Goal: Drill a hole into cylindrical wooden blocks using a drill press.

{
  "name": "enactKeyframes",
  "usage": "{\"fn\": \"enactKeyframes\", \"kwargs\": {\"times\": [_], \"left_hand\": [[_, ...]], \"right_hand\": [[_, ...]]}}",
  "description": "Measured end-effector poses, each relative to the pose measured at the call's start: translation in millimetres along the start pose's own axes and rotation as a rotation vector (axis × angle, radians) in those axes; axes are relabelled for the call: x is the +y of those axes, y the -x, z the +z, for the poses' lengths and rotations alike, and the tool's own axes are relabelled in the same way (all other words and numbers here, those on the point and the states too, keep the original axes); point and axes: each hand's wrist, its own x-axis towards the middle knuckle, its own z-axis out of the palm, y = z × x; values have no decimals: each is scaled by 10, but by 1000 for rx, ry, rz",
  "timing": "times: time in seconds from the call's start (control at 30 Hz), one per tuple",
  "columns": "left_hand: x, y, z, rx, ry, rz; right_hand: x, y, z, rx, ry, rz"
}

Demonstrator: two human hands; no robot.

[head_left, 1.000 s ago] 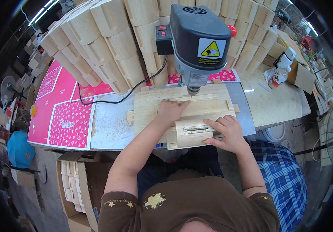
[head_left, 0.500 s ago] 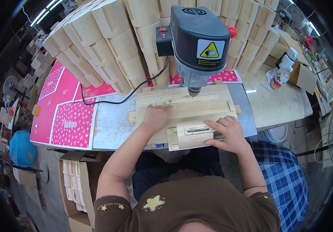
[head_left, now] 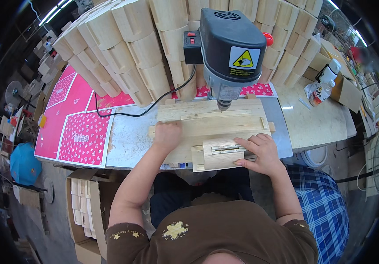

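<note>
My right hand (head_left: pixel 262 154) grips the right end of a pale rounded wooden block (head_left: pixel 221 160), fingers over the top and thumb along the near side. A slot with a metal strip (head_left: pixel 227 150) in it runs along the block's upper face. Under the block, a flat wooden piece (head_left: pixel 197 159) shows at its left end. My left hand (head_left: pixel 168 134) is closed, knuckles up, at the left part of a wooden jig board (head_left: pixel 224 125); whatever its fingers hold, if anything, is hidden. Beyond the board, a drill press (head_left: pixel 231 48) points its bit (head_left: pixel 223 107) down over the far strip.
Tall stacks of rounded wooden blocks (head_left: pixel 143 53) stand behind the drill. A black cable (head_left: pixel 132 115) loops across pink printed sheets (head_left: pixel 86 136) on the left. Bottles (head_left: pixel 321 88) stand at the right. A carton of wooden pieces (head_left: pixel 83 211) sits below the table's left edge.
My left hand has moved a little left along the board, away from the strip. My right hand keeps its hold on the block. The whole view has shifted slightly.
</note>
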Motion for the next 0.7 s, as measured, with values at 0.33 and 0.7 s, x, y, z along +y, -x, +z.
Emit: {"fn": "enactKeyframes", "kwargs": {"times": [0.33, 0.7], "left_hand": [[326, -145, -27, 188, 172, 196], [33, -20, 2, 16, 12, 98]], "right_hand": [[-28, -8, -12, -27, 1, 12], [-23, -27, -21, -10, 6, -4]]}}
